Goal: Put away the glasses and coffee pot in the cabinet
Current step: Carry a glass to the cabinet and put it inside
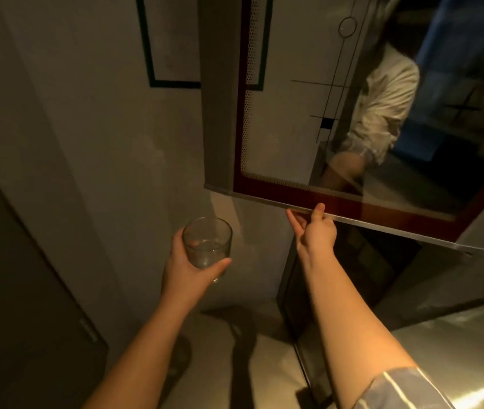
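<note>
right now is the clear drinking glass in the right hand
No, the left hand grips the clear drinking glass; the right hand pinches the glass-fronted cabinet door's lower edge.

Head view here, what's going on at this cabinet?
A person stands at a wall cabinet. The left hand grips an empty clear glass, held below the cabinet. The right hand pinches the bottom edge of the glass-fronted cabinet door. The glass is not yet inside. No coffee pot is in view.

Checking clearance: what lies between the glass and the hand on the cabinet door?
Head view: nothing between the glass and right hand on the cabinet door, only bare wall behind.
</note>
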Demonstrator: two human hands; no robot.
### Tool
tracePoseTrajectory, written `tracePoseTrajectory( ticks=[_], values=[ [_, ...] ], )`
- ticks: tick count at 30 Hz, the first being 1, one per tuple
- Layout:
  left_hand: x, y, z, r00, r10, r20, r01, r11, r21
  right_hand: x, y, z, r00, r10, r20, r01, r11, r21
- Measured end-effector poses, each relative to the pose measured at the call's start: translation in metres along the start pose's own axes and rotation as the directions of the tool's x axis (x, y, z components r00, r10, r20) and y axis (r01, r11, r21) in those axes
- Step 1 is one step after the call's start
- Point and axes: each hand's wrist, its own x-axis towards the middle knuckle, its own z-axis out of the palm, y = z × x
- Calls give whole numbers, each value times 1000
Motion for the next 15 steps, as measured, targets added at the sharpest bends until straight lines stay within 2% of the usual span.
tracePoseTrajectory(
  ticks=[7,15],
  values=[
    [-85,1,-16,991,-47,-122,48,999,1,-40,-8,-31,990,73,118,-66,996,-61],
    [-213,17,-8,944,-80,-320,80,997,-14,-91,-32,-76,955,203,215,-173,973,-150]
  ],
)
